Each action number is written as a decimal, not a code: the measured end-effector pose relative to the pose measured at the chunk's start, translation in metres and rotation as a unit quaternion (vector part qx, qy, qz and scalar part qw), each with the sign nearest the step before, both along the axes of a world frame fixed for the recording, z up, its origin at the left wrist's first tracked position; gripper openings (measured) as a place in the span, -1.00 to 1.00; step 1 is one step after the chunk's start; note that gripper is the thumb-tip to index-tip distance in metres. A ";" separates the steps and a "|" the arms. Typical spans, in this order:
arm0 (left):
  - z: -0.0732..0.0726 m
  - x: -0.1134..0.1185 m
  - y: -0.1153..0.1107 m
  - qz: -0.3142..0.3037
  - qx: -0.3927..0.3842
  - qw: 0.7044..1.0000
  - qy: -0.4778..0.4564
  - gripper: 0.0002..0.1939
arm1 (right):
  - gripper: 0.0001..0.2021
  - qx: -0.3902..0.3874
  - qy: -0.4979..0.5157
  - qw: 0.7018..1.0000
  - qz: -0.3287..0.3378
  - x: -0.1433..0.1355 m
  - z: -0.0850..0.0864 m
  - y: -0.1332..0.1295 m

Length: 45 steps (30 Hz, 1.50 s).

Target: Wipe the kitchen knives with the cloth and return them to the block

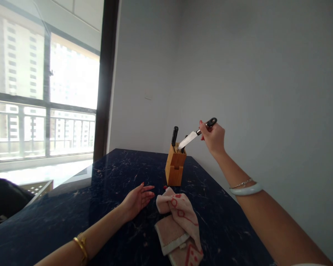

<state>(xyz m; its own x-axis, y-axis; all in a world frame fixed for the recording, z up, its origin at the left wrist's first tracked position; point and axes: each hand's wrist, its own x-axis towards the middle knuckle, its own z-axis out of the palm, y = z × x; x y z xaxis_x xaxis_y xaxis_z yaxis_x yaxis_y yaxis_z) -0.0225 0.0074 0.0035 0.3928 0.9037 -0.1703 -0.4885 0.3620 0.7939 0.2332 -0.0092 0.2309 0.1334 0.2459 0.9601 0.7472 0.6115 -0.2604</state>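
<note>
My right hand [214, 137] grips the black handle of a kitchen knife [189, 139]. The blade slants down to the left, its tip at the top of a wooden knife block [176, 166]; whether the tip is inside a slot I cannot tell. Other black-handled knives stand in the block, one handle [174, 136] rising at its left. My left hand [136, 201] rests low over the table, palm turned sideways, fingers stretched out and holding nothing. Just right of it lies a crumpled pink and white towel [180, 221] with red patterns, in front of the block.
The dark blue marbled table [122, 170] runs toward a grey wall [252, 92]. Behind the table's left side are a large window [72, 81] and a dark frame post [107, 81]. A chair with a perforated panel [39, 190] and a dark item [8, 199] are at the left edge.
</note>
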 end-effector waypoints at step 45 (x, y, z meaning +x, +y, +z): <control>0.002 0.001 -0.004 -0.013 0.034 0.999 0.031 -0.63 | -0.59 -0.116 -0.122 0.975 -0.145 -0.036 0.033 0.043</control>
